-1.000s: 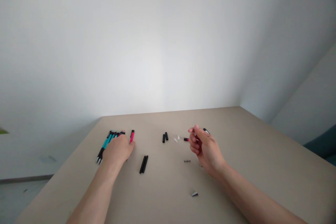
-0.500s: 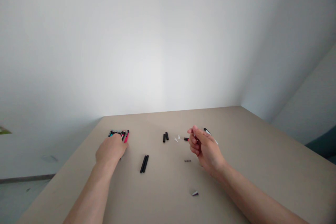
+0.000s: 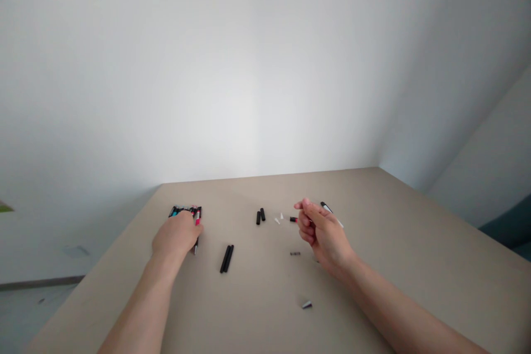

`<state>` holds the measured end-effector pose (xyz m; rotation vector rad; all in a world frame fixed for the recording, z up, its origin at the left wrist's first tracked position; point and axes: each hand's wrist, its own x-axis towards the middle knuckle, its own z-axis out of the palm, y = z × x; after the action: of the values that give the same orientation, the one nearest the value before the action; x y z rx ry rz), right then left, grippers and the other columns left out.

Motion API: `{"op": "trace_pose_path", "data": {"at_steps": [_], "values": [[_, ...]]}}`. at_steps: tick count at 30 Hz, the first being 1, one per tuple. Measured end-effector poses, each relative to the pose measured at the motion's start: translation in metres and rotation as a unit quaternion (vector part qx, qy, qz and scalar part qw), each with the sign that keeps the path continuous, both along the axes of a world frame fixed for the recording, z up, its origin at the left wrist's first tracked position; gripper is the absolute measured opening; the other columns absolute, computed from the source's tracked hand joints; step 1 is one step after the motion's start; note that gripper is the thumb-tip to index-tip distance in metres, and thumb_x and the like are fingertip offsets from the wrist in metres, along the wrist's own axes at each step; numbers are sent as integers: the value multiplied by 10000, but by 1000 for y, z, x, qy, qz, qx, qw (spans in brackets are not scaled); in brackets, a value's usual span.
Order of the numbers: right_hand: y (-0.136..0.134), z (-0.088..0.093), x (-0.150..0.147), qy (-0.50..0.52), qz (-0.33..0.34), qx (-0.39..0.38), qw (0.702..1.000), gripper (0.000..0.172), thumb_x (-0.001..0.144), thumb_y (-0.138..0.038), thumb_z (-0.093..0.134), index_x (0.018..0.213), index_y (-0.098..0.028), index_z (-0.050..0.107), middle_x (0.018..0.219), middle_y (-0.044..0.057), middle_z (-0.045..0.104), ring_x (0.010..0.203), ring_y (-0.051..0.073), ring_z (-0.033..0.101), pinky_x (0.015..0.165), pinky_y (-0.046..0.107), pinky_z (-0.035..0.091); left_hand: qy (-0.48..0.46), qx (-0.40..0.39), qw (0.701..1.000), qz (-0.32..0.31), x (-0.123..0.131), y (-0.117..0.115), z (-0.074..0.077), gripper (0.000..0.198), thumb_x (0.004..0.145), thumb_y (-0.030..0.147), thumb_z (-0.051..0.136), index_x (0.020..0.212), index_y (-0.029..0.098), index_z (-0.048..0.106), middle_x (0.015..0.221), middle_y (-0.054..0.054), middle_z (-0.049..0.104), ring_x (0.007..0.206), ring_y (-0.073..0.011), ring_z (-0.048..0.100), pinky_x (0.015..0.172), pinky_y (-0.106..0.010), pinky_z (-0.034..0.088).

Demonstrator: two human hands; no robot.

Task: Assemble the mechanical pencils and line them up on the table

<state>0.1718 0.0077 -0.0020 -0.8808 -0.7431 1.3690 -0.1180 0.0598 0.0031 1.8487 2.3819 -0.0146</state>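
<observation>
My left hand (image 3: 176,235) is closed over a row of pens (image 3: 185,211), back of the hand up. Its thumb presses against the pink-and-black pen (image 3: 198,219) at the row's right end; the other fingers are mostly hidden. A silvery pen tip (image 3: 196,250) shows below the thumb. My right hand (image 3: 323,232) is held above the table, palm turned inward, with thumb and index finger pinched and the others curled. Whatever it may hold is too small to make out. A black-and-red pen part (image 3: 293,219) lies behind it, partly covered.
Two black tubes (image 3: 227,259) lie at the middle of the table (image 3: 257,310), with two short black caps (image 3: 260,216) farther back. Small white cones (image 3: 279,218), a small spring-like piece (image 3: 295,254), a grey cone tip (image 3: 306,305) and a white-and-black pen (image 3: 327,208) lie around my right hand.
The pink-and-black pen under my left thumb has straightened and come closer against the row, and its tip now shows. My right hand keeps nearly the same pose.
</observation>
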Motion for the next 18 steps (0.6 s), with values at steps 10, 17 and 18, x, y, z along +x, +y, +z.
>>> {"op": "trace_pose_path", "data": {"at_steps": [10, 17, 18], "values": [[3, -4, 0, -65, -43, -3, 997, 469, 694, -533, 711, 930, -152, 570, 640, 13, 665, 338, 29, 336, 332, 167, 184, 19, 6, 999, 42, -6, 1, 1, 337, 747, 318, 476, 939, 131, 681, 918, -214, 706, 840, -346, 670, 613, -361, 469], [19, -10, 14, -186, -100, 42, 977, 416, 746, -587, 607, 829, -194, 497, 821, 75, 724, 430, 103, 524, 349, 193, 288, 9, 2, 999, 35, -9, 2, 1, 302, 733, 300, 481, 898, 148, 683, 891, -196, 713, 830, -344, 670, 586, -345, 442], [24, -11, 21, -269, -147, 54, 950, 413, 780, -601, 545, 849, -195, 512, 820, 77, 725, 450, 116, 535, 375, 209, 331, 7, 4, 999, 31, -8, 1, 2, 298, 740, 304, 473, 887, 151, 682, 886, -195, 712, 830, -344, 669, 588, -345, 437]]}}
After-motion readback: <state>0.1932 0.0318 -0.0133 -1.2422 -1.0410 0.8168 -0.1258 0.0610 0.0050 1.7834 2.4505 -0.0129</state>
